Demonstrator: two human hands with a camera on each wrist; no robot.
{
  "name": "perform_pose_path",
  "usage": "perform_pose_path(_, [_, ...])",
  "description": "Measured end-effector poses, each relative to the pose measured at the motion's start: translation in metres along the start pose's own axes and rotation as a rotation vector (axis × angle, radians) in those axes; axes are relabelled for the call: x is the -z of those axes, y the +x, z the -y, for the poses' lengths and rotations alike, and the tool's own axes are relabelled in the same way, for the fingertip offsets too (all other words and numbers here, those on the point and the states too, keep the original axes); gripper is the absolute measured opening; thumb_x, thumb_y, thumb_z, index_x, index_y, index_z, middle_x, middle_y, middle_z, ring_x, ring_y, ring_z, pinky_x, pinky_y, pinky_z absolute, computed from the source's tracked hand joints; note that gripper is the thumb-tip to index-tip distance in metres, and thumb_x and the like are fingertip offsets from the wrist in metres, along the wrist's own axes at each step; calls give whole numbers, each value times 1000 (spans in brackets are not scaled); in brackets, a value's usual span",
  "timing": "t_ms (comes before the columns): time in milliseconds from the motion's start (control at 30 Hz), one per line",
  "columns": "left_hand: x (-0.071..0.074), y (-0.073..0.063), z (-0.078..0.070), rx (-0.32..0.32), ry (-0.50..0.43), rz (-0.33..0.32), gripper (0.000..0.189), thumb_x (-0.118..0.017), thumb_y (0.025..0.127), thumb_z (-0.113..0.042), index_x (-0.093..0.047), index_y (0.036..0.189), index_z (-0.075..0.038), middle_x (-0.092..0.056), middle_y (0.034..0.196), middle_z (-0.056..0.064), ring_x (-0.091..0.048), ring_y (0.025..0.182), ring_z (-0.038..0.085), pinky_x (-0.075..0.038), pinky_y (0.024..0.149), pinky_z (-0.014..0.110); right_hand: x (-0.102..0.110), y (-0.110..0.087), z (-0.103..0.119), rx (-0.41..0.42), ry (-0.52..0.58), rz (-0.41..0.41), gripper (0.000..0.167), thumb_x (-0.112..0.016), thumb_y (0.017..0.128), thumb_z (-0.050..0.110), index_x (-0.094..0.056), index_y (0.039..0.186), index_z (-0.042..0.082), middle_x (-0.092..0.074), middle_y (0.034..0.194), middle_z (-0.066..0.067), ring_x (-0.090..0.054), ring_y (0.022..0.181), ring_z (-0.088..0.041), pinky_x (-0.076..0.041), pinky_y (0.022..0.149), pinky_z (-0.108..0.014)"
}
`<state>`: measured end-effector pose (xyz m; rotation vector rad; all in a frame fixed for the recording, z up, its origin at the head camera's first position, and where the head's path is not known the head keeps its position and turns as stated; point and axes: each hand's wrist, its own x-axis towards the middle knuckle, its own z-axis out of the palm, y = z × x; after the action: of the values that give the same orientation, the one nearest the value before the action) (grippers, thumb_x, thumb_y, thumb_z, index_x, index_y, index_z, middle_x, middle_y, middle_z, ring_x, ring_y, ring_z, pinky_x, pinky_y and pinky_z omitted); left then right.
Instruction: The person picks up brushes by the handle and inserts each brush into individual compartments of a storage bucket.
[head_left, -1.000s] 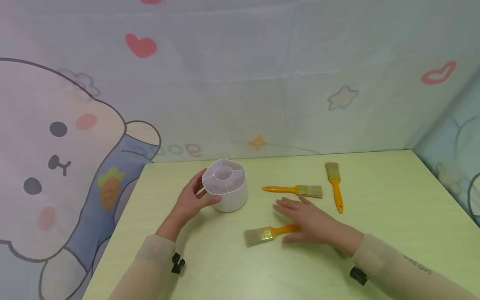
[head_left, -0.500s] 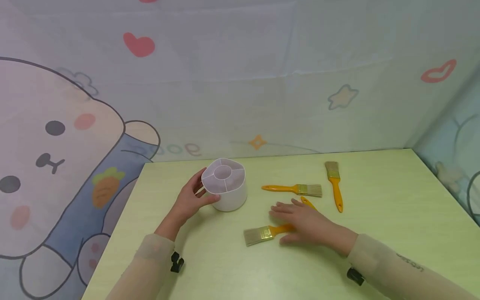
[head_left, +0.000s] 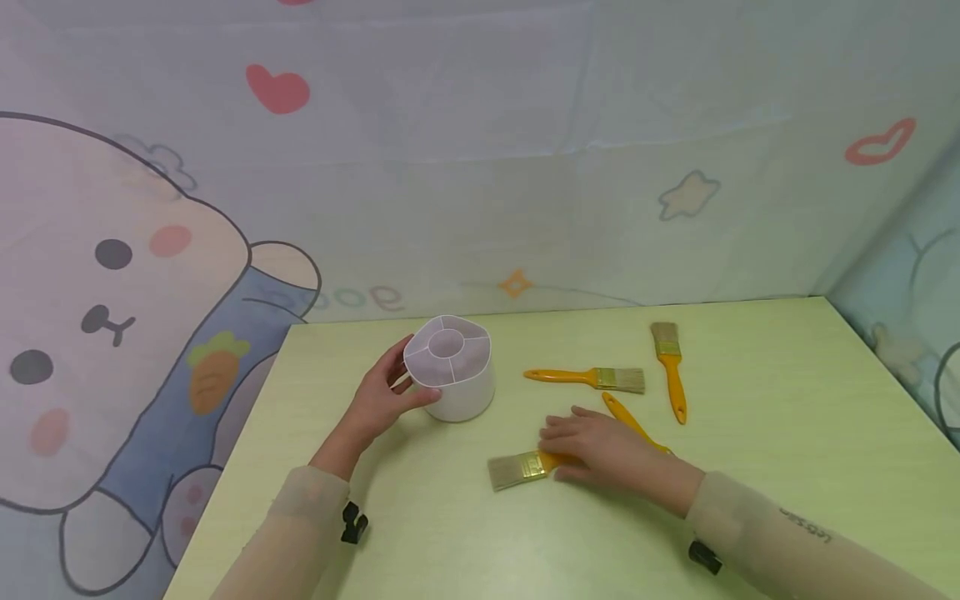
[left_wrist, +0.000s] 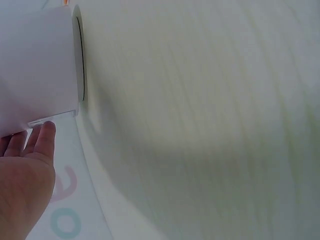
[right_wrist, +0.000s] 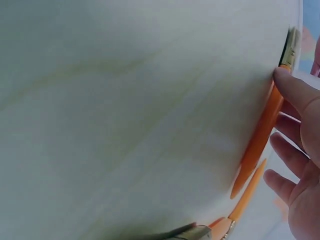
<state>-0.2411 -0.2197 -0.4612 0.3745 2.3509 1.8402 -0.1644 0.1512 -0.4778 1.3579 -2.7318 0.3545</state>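
A white round desk organizer (head_left: 465, 402), with dividers around a central ring, stands upright on the table. My left hand (head_left: 373, 407) holds its left side, thumb at the near front and fingers behind; the left wrist view shows fingertips against its wall. Over a paintbrush (head_left: 517, 470) lying flat with bristles to the left, my right hand (head_left: 603, 450) covers most of the orange handle. In the right wrist view, the thumb meets that handle (right_wrist: 261, 130) near the ferrule, with fingers along the other side. Another paintbrush (head_left: 632, 420) lies partly hidden behind the right forearm.
Farther back lie two more orange-handled paintbrushes, one sideways (head_left: 585, 377) and one pointing away (head_left: 670, 371). The pale green table (head_left: 420, 533) ends at a printed cloth backdrop (head_left: 465, 208). A dark cable (head_left: 942, 392) shows at the right edge.
My right hand has moved slightly left and down onto the near paintbrush, its fingers drawing in around the handle. More of the brush behind the hand now shows. The left hand stays on the organizer.
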Motion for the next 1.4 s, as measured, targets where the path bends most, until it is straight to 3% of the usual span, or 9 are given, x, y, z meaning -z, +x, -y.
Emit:
perform_pose_path(267, [0,-1,-1,0,4,0,96,-87,89,-4,-33,168,-12,-38,170,11,-36,157,33,-41,123,37,-7,1,-2,52,-47,-106,28,-83,95,21,-81,122,12,-78,125,-2,-71,123,-24,-55,110,-51])
perform_pose_path(567, [0,-2,-2,-4,11,-1,97,-88,88,-4,-34,168,-14,-40,169,9,-39,156,31,-43,121,32,-13,3,-4,134,-77,-227,25,-87,89,14,-83,114,11,-81,111,2,-75,102,-18,-63,94,-39])
perform_pose_path(800, [0,-2,-2,0,14,-6,96,-88,88,-4,-34,168,-14,-40,169,9,-39,156,32,-43,122,36,-13,6,-6,193,-178,-237,26,-87,88,10,-81,113,14,-79,103,7,-71,92,-13,-63,87,-30])
perform_pose_path(1000, [-1,-1,-2,2,12,-2,96,-87,89,-4,-33,168,-12,-39,170,11,-38,157,34,-42,123,39,-15,8,-7,230,-222,-303,25,-90,85,11,-81,108,15,-77,95,7,-71,83,-11,-62,75,-24])
perform_pose_path(1300, [-1,-2,-5,8,7,5,96,-87,89,-4,-33,167,-11,-38,170,12,-37,157,34,-42,123,39,-10,11,-10,143,-5,-347,26,-92,84,10,-82,108,12,-77,94,6,-74,82,-10,-64,73,-24])
perform_pose_path(1400, [-1,-2,-6,8,4,3,96,-87,88,-3,-33,167,-11,-38,170,12,-38,156,34,-43,122,38,-3,14,-10,115,19,-368,27,-91,84,9,-82,110,12,-78,96,5,-75,83,-11,-64,73,-26])
